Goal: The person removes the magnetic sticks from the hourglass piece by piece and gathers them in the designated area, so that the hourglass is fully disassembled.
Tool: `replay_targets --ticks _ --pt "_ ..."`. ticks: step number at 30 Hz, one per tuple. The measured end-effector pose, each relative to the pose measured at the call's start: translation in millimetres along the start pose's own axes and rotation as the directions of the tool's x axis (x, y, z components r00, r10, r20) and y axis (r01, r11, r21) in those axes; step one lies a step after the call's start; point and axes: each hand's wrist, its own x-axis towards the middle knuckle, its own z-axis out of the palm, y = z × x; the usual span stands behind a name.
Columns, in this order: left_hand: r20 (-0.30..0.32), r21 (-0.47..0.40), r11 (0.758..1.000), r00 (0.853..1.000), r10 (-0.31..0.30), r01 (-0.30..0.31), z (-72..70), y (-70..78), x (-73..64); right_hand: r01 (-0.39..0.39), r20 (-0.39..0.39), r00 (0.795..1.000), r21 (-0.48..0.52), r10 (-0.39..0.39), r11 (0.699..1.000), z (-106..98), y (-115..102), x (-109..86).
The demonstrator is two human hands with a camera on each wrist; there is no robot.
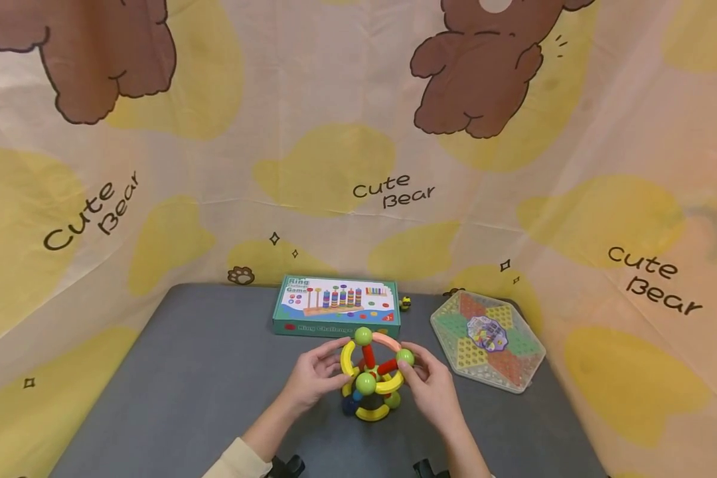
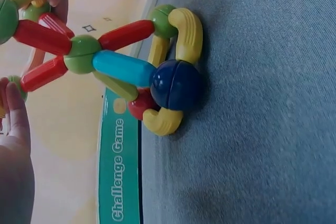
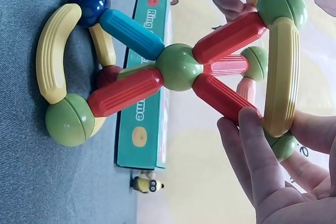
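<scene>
A magnetic ball-and-stick model [image 1: 370, 373] stands on the grey table between both hands. It has a central green ball [image 3: 179, 66] with red, blue and light green straight sticks. A lower ring of curved yellow sticks [image 2: 189, 35] joins balls, one of them dark blue [image 2: 177, 84]. In its upper ring are yellow curved sticks and a pink one [image 1: 386, 341]. My left hand [image 1: 314, 373] grips the upper ring's left side, thumb and fingers at a yellow curved stick. On the right, my right hand [image 1: 433, 385] pinches a green ball [image 3: 281, 146] and the stick ends there.
Behind the model lies a green Ring Challenge Game box [image 1: 337, 307], with a small yellow-and-black figure [image 1: 405, 303] beside it. A hexagonal board with coloured star points [image 1: 488, 340] lies at the right. Patterned cloth [image 1: 311, 172] hangs behind the grey table [image 1: 215, 378].
</scene>
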Motion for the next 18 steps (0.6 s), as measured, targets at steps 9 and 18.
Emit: replay_targets --ticks 9,18 --pt "-0.112 -0.019 0.996 0.989 -0.092 0.091 -6.1 4.6 -7.8 -0.001 -0.009 1.000 -0.016 0.001 1.000 -2 0 0.1" --pt "-0.223 0.357 0.929 0.975 -0.018 0.099 -27.1 11.5 -28.3 0.012 0.001 1.000 -0.037 -0.012 0.999 -1 3 1.8"
